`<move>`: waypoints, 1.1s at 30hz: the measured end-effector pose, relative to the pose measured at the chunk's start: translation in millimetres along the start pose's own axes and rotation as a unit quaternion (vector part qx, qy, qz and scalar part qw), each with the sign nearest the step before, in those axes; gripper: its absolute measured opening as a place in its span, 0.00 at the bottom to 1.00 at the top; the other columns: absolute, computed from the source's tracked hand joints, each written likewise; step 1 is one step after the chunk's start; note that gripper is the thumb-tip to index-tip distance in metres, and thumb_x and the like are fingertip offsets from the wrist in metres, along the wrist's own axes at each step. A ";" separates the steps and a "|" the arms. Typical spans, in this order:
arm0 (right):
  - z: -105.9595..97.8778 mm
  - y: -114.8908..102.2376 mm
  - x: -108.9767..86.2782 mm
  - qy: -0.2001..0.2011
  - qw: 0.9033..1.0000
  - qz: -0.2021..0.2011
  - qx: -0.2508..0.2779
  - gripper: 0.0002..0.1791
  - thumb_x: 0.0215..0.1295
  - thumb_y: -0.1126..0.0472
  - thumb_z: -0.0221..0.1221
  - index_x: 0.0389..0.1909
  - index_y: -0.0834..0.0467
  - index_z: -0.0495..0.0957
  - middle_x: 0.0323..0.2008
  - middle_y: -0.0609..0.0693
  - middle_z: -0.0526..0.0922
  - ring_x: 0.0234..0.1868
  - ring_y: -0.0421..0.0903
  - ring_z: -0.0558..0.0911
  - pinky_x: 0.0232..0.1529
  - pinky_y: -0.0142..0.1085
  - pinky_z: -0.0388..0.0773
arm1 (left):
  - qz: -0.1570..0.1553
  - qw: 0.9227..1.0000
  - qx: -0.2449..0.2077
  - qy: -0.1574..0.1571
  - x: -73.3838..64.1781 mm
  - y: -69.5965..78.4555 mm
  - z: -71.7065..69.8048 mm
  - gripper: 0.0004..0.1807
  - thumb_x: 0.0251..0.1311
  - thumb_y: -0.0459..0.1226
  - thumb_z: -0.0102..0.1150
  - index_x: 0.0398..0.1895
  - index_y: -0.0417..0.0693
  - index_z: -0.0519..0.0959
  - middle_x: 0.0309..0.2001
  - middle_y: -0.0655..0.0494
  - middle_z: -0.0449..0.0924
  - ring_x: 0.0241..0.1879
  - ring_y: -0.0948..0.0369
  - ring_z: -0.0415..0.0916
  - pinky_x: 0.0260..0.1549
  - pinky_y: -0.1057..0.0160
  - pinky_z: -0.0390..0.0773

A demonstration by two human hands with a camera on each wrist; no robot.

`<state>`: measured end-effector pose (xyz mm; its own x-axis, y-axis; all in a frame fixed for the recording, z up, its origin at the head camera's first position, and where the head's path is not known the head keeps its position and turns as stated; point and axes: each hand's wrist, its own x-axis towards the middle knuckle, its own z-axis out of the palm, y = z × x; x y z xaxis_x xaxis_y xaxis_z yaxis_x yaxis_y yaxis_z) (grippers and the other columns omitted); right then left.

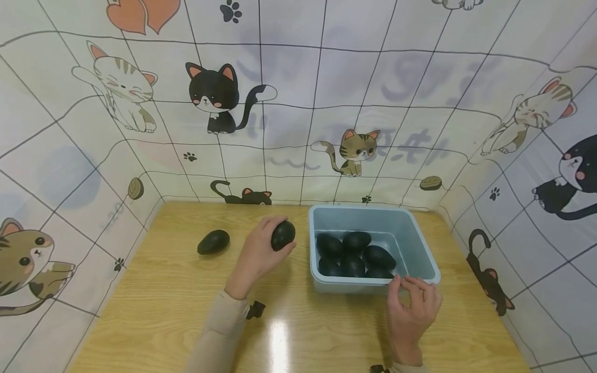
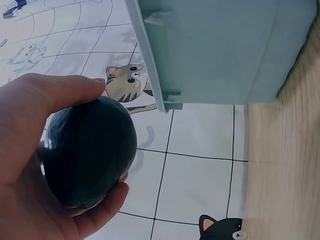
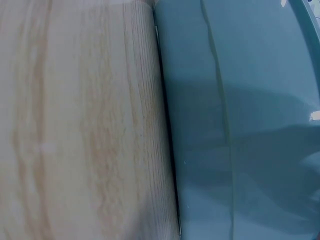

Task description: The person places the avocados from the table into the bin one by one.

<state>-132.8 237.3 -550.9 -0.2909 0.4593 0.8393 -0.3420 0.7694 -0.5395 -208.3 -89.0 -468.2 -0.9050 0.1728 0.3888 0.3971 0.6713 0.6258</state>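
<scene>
My left hand grips a dark green avocado, held over the table to the left of a light blue plastic bin. In the left wrist view, the thumb lies over the top of the avocado and fingers curl beneath it. My right hand holds the front rim of the bin near its right corner, with bent fingers and thumb at the edge. Several avocados lie together inside the bin. The right wrist view shows the bin's outer wall, but not the hand.
Another avocado lies on the wooden table, left of my left hand. Walls covered with cat-patterned sheeting enclose the table at the back and both sides.
</scene>
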 end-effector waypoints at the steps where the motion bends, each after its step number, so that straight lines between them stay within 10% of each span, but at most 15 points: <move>1: 0.5 0.1 0.1 0.006 1.000 -0.001 0.002 0.09 0.56 0.70 0.70 0.23 0.72 0.82 0.32 0.67 0.83 0.39 0.67 0.77 0.60 0.31 0.62 | 0.005 1.000 -0.002 0.001 0.4 1.4 0.7 0.34 0.61 0.46 0.77 0.69 0.50 0.78 0.62 0.48 0.81 0.55 0.46 0.84 0.53 0.44 0.86; 33: -0.1 1.9 -2.4 0.002 1.000 0.007 0.001 0.10 0.59 0.68 0.69 0.24 0.71 0.83 0.33 0.67 0.84 0.40 0.66 0.78 0.63 0.34 0.63 | 0.045 0.998 -0.046 -0.027 1.9 35.7 20.0 0.34 0.61 0.45 0.77 0.71 0.52 0.77 0.63 0.50 0.81 0.55 0.50 0.83 0.51 0.49 0.87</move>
<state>-132.7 237.7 -554.0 -0.2927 0.4718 0.8317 -0.3397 0.7617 -0.5517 -198.9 -50.3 -458.6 -0.8711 0.2691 0.4108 0.4869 0.5827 0.6507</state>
